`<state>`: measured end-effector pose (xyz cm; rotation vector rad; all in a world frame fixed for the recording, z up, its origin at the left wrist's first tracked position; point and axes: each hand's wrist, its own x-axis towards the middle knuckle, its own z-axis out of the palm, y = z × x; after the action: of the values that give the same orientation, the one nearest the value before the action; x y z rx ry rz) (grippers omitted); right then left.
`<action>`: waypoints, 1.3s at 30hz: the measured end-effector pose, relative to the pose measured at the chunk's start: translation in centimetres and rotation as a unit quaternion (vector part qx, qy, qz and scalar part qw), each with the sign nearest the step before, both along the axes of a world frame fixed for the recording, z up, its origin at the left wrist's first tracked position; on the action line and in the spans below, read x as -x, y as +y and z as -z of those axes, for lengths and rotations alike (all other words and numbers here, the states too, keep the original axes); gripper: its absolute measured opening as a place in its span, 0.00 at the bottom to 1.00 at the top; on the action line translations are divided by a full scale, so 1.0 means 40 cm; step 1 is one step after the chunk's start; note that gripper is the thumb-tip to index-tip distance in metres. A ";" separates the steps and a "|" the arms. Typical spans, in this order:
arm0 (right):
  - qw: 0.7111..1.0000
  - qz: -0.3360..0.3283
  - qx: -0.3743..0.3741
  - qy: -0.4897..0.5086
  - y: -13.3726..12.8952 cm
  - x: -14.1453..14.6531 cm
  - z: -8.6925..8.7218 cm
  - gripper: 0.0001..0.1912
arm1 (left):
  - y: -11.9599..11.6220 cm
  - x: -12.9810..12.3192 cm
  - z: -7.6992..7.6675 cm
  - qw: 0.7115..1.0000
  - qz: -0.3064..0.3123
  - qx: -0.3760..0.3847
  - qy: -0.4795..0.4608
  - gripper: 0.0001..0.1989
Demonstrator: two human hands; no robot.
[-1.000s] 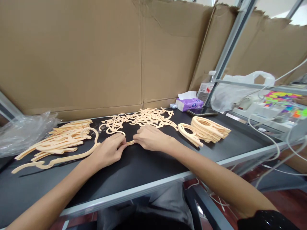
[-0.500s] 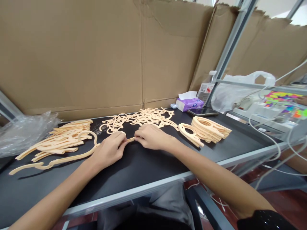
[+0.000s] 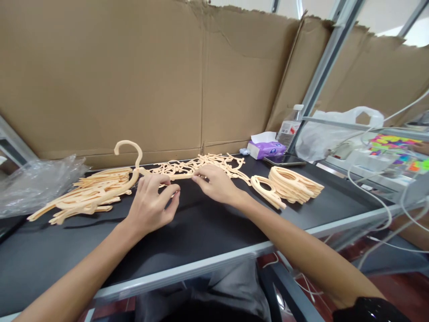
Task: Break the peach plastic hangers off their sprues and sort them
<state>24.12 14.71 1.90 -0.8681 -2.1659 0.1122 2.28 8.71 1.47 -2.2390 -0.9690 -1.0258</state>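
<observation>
Far left, a clear plastic bag (image 3: pixel 43 181), crumpled and cut off by the frame; its contents, if any, I can't make out. Beside it lies a pile of flat pale strips (image 3: pixel 78 201), and across it slants one arm of a pale clothes hanger (image 3: pixel 136 171), hook up. Now the left hand (image 3: pixel 149 203), covering the hanger's middle: thumb and forefinger curl nearly together, but their grip I can't tell. The bar re-emerges and runs to the right hand (image 3: pixel 216 183), thumb and forefinger pinched narrow on its end. Behind, partly hidden, a tangle of curved pieces (image 3: pixel 169 167). Rightward, a purple tissue pack (image 3: pixel 268 150), one tissue poking out, a labelled bottle (image 3: pixel 290 128) behind it, looped pieces (image 3: pixel 295 181) stacked nearer, then a white carrier bag (image 3: pixel 311 138), its contents unclear.
</observation>
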 end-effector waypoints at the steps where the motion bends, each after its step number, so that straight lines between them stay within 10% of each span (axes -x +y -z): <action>1: 1.000 0.004 0.002 0.016 0.000 0.000 -0.002 0.09 | -0.003 -0.001 0.000 1.000 0.004 -0.007 0.003 0.05; 7: 0.991 0.045 0.061 0.111 0.004 -0.003 -0.016 0.10 | 0.014 -0.012 0.003 0.973 0.013 0.147 -0.178 0.07; 14: 0.985 0.093 0.093 0.112 0.008 -0.009 -0.013 0.10 | 0.070 0.015 -0.005 0.772 0.131 0.354 -0.511 0.21; 19: 0.991 0.079 0.091 0.064 0.004 -0.003 -0.004 0.10 | 0.066 0.004 -0.012 0.691 0.168 0.398 -0.579 0.16; 29: 0.985 0.128 -0.104 0.044 -0.022 0.010 0.001 0.10 | 0.069 0.012 -0.020 0.684 0.168 0.313 -0.637 0.15; 39: 0.979 0.085 0.183 0.041 -0.005 0.023 0.015 0.18 | 0.067 0.013 -0.025 0.682 0.164 0.310 -0.642 0.15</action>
<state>23.20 14.52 1.30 -1.2287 -2.0145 0.4646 1.76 11.38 2.46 -1.9127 -1.6085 -3.0114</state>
